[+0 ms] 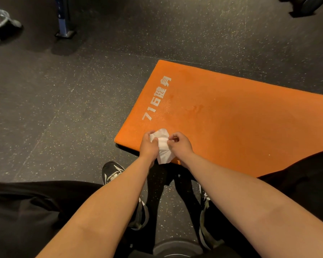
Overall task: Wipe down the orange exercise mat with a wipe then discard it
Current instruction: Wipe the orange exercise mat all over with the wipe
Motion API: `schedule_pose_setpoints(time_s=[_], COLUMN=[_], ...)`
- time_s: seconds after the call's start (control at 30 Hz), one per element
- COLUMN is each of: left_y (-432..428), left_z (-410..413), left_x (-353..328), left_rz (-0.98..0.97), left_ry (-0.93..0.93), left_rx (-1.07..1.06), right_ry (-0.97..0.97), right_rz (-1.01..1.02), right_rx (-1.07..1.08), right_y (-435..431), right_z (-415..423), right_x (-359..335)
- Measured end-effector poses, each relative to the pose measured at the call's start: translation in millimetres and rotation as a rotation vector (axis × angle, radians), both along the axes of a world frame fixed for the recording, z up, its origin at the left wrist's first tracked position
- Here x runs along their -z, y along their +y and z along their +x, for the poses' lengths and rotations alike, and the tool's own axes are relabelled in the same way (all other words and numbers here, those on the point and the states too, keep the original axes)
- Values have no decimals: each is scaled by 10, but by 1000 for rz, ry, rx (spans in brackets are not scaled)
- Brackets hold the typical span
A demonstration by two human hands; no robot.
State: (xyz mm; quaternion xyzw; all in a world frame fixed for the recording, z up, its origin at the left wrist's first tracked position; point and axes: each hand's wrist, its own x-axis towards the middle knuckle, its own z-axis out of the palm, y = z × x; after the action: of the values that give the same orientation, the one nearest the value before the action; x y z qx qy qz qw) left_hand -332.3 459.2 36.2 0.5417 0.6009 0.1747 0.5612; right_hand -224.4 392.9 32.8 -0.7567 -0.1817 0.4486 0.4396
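Flat rectangular orange foam exercise mat (231, 118) lies on dark speckled rubber floor (63, 108) and runs out of view on the right. White "716" lettering (156, 98) sits along its short left edge. Crumpled white wipe (163, 146) is held over the mat's near left corner, lower end hanging. Left hand (148, 146): grip closed on the wipe's left side, fingers curled round it. Right hand (180, 146): grip pinching the wipe's right side. Can't tell if the wipe touches the mat. Black-and-white sneaker (112, 172) on the floor just off the mat's near edge. Blue metal post (63, 25) at the floor's far left, well apart from the mat.
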Motion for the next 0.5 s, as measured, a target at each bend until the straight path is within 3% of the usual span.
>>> schedule_pose_setpoints(time_s=[0.17,0.27,0.5], left_y=[-11,-18,-36], left_z=[-6,13,-3], left_x=[10,53,56], left_rz=[-177,-318,-165], left_ry=[-146,-120,-1], left_rx=[-118,-55,-78], right_ry=[-1,25,17], right_rz=[2,24,-76], right_rx=[77,111,78], right_y=[0,33,32], right_z=[-11,-29,-2], right_x=[69,70,75])
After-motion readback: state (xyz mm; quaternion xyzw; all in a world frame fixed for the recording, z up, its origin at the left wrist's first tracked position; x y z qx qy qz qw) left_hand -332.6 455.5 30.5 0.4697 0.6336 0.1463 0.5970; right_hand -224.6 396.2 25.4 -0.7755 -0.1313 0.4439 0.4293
